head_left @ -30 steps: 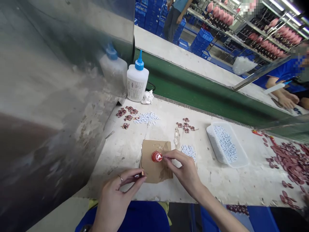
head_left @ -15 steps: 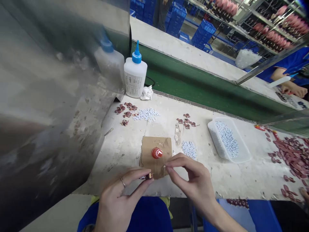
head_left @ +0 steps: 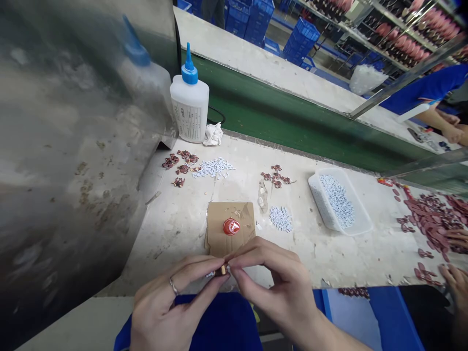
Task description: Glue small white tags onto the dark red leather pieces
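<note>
My left hand (head_left: 171, 297), with a ring on one finger, pinches a small dark brown and tan piece (head_left: 223, 269) near the table's front edge. My right hand (head_left: 274, 278) is closed at the fingertips against that piece; a tiny whitish bit shows between its thumb and forefinger. Just beyond both hands lies a square of brown cardboard (head_left: 215, 239) with a red, glossy round cap (head_left: 231, 226) on it. To its right is a small heap of tiny white-blue pieces (head_left: 281, 219), with several brown pieces (head_left: 277, 176) behind.
A white bottle with a blue nozzle (head_left: 190, 105) stands at the back left beside crumpled tissue (head_left: 213, 134) and a metal panel (head_left: 91, 146). A clear tub (head_left: 360, 214) of white-blue pieces sits right. Reddish parts (head_left: 429, 219) and another person's hands are far right.
My right hand has moved left, bringing its fingertips to the piece in my left hand. The view has shifted slightly, and another person's hands show more at the right edge.
</note>
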A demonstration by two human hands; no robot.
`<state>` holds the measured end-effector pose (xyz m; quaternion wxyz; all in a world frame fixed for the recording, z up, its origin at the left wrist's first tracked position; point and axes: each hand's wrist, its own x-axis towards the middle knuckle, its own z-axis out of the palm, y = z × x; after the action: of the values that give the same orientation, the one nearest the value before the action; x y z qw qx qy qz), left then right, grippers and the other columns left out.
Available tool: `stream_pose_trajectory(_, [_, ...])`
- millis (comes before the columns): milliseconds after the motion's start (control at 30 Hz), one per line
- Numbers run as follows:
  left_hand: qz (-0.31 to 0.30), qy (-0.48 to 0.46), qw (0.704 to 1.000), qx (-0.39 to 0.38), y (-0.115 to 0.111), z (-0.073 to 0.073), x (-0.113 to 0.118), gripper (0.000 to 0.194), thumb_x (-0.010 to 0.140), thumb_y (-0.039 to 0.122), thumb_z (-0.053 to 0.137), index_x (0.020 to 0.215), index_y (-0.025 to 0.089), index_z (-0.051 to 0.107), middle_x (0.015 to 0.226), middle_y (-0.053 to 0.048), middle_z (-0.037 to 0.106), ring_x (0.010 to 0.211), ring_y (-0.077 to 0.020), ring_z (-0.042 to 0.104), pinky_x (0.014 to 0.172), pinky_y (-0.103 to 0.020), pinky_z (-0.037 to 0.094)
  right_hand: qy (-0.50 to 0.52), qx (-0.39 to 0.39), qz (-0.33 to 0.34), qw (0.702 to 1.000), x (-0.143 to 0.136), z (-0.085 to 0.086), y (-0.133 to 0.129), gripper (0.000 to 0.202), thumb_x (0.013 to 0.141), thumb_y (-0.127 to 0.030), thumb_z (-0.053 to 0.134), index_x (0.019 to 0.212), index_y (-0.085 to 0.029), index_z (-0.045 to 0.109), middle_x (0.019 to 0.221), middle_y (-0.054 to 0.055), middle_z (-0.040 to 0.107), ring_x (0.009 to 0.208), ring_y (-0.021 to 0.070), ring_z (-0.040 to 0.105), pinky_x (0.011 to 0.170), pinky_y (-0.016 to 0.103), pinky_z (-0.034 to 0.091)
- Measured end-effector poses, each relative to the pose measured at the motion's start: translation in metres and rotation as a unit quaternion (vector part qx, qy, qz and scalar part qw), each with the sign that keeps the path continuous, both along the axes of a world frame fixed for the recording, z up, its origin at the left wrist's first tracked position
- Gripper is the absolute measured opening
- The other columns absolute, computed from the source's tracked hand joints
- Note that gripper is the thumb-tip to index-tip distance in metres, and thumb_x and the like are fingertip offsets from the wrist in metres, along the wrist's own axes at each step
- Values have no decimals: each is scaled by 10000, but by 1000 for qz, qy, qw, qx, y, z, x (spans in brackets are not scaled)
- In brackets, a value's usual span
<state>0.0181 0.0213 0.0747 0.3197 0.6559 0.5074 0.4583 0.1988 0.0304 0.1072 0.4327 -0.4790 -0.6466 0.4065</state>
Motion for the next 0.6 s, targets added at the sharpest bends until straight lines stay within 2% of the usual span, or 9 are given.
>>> stream_pose_trajectory(133, [8, 4, 1000, 21, -1, -1, -1, 89, 906, 290, 732, 980, 337, 719, 958, 149, 779, 776, -25, 752, 850, -57, 598, -89, 68, 46, 993, 3, 2, -3, 253, 952, -70, 655, 1105, -253, 739, 969, 49, 793, 823, 162, 770, 698, 267, 657])
stream_pose_trajectory(200, [6, 2, 999, 35, -1, 0, -1, 101, 891, 264, 746, 978, 315, 734, 954, 131, 785, 771, -35, 756, 843, -60, 602, -138, 111, 68, 982, 6, 4, -4, 274, 977, -60, 613, 1178, -216, 715, 1015, 82, 785, 855, 161, 773, 721, 249, 659])
stream_pose_trajectory(267, [1, -11, 999, 34, -1, 1, -1, 117, 882, 236, 752, 977, 303, 740, 963, 123, 787, 784, -35, 759, 844, -53, 599, -153, 134, 80, 976, 8, 7, -4, 261, 983, -42, 585, 1174, -169, 709, 1011, 102, 777, 866, 160, 772, 733, 236, 652])
stream_pose_trajectory(333, [-6, -28, 999, 17, 1, 3, 0, 125, 879, 227, 755, 967, 314, 735, 960, 139, 784, 782, -24, 757, 837, -38, 592, -127, 112, 78, 982, 10, 9, -1, 229, 965, -37, 603, 1118, -158, 723, 971, 89, 766, 836, 150, 760, 716, 225, 638])
stream_pose_trajectory(433, [1, -31, 1000, -2, 5, 1, 1, 126, 896, 287, 745, 1010, 339, 729, 953, 154, 786, 763, -28, 761, 798, -32, 592, -52, 32, 51, 997, 10, 13, 3, 246, 896, -80, 713, 1120, -181, 723, 957, 55, 751, 842, 147, 739, 740, 235, 640])
stream_pose_trajectory(500, [8, -17, 1000, 2, 5, -3, 0, 215, 905, 343, 735, 1118, 350, 708, 959, 143, 790, 765, -53, 769, 792, -61, 610, -17, 0, 48, 999, 6, 14, 5, 291, 870, -111, 760, 1144, -196, 720, 987, 48, 759, 889, 154, 740, 783, 250, 645])
stream_pose_trajectory(600, [7, 23, 1000, 5, -4, -10, -7, 374, 911, 337, 728, 1274, 346, 642, 1013, 109, 792, 834, -86, 781, 841, -115, 632, -20, -18, 68, 997, -1, 14, 10, 180, 889, -152, 763, 1056, -216, 748, 960, 32, 765, 862, 147, 733, 759, 253, 623])
